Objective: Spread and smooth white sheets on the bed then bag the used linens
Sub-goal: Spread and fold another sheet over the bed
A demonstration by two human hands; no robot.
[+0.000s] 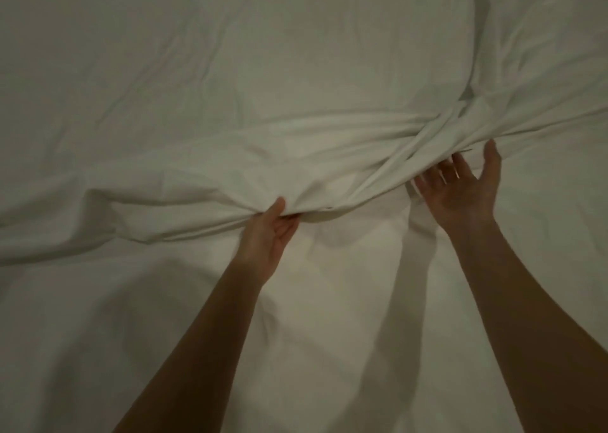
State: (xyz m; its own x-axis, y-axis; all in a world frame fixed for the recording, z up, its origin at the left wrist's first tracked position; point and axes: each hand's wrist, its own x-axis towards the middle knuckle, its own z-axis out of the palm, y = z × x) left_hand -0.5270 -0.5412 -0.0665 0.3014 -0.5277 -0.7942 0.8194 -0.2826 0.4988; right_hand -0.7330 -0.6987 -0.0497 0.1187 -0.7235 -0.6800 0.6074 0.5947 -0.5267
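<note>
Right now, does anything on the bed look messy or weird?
Yes. The white sheet is bunched into a twisted ridge across the middle of the bed instead of lying flat. The left hand pinches its edge; the right hand is open, palm up, at the twist. Small creases show farther up.

A single head-worn camera looks forward and steeply down from above the near side of the bed [98,350], close enough that white sheet [230,70] fills almost the whole wide-angle frame. Both forearms enter from the bottom edge. The dim light makes the dark far top-left corner hard to read.
</note>
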